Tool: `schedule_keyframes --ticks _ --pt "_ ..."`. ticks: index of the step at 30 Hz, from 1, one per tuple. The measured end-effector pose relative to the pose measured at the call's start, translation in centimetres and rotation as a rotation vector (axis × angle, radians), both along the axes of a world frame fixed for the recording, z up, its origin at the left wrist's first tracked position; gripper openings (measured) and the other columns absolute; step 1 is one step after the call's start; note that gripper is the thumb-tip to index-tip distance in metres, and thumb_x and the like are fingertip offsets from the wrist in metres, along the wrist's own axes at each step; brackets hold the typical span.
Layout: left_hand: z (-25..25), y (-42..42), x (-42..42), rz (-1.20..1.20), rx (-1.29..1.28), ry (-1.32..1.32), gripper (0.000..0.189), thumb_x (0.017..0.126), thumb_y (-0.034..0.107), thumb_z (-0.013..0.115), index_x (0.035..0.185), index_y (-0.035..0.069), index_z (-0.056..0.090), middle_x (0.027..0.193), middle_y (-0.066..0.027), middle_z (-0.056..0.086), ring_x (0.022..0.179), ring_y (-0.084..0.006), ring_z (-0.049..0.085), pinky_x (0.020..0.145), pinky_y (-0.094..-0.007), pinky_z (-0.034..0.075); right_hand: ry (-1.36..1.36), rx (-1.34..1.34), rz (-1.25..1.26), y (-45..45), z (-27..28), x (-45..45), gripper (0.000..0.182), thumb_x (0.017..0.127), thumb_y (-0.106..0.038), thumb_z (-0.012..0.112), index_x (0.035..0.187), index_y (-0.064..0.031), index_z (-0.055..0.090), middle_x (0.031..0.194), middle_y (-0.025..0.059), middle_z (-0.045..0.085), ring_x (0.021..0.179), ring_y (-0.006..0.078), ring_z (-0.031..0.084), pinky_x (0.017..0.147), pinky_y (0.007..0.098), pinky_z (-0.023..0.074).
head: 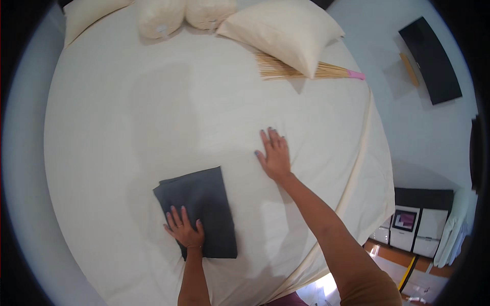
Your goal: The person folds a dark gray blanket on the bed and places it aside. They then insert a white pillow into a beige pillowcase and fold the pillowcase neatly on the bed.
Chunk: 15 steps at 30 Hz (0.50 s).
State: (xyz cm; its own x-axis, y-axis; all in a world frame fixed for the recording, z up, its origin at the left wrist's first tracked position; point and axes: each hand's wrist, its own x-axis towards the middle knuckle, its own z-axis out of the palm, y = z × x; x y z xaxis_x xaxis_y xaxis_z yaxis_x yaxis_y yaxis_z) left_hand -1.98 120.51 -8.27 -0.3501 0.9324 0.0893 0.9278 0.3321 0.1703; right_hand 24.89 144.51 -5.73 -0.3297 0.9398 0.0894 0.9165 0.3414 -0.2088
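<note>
A folded dark grey cloth point(214, 214) lies flat on the cream bed sheet point(99, 126). My left hand point(185, 229) rests on the left part of this cloth, palm down, fingers apart. Farther up and to the right, my right hand point(275, 155) lies spread on the bare sheet, apart from the cloth. Neither hand grips anything. Faint creases run in the sheet around my right forearm.
At the head of the bed are a cream pillow point(287, 30), a bolster point(160, 19) beside another, and a second pillow point(92, 15). A stick broom point(333, 70) with a pink handle lies partly under the pillow. White drawers point(432, 229) stand at the right.
</note>
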Motion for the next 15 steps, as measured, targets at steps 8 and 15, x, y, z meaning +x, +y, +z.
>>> schedule_keyframes --ticks 8,15 --pt "0.2 0.1 0.4 0.031 0.022 0.045 0.062 0.082 0.035 0.048 0.140 0.013 0.038 0.150 -0.0132 0.029 0.137 -0.0365 0.024 0.109 -0.0587 0.014 -0.070 -0.156 -0.325 -13.6 2.7 16.4 0.055 0.088 -0.027 0.056 0.140 -0.0248 0.040 0.148 0.0155 0.029 0.137 0.0309 0.026 0.110 0.0567 0.0136" --pt "2.6 -0.1 0.4 -0.008 0.151 -0.001 0.062 0.089 0.034 0.052 0.142 0.009 0.034 0.147 -0.0165 0.032 0.135 -0.0371 0.028 0.109 -0.0545 0.019 -0.079 -0.027 -1.710 -37.9 1.6 36.6 0.078 0.086 -0.046 0.058 0.143 -0.0019 0.028 0.141 0.0319 0.027 0.130 0.0442 0.028 0.106 0.0529 0.0231"
